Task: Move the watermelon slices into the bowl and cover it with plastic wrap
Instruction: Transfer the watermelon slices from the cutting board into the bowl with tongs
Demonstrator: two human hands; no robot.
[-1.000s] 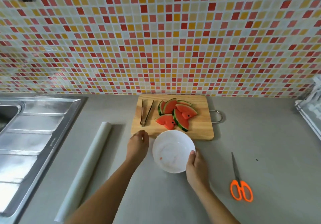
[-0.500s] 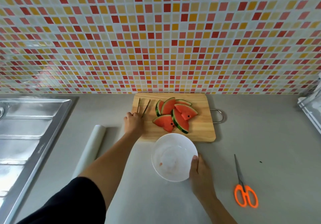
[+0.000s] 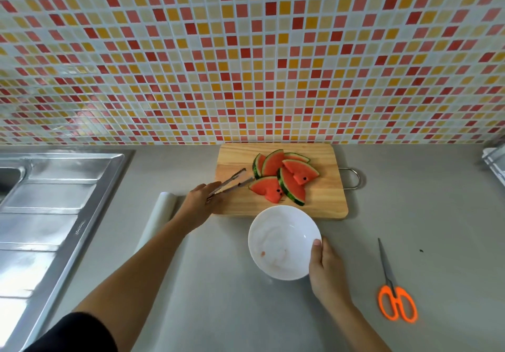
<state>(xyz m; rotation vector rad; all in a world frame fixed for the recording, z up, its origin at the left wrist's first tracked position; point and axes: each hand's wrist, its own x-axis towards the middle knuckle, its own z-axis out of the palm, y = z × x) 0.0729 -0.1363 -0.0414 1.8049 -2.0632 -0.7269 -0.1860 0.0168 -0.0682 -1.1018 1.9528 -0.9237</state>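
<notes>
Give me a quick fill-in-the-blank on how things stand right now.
1. The left hand holds the ____, tips aimed at the slices.
2. The right hand grips the ____ by its rim.
3. All the slices lie on the wooden ____.
4. The scissors have ____ handles.

Missing words: tongs; bowl; board; orange.

left hand has lifted the tongs toward the watermelon slices.
</notes>
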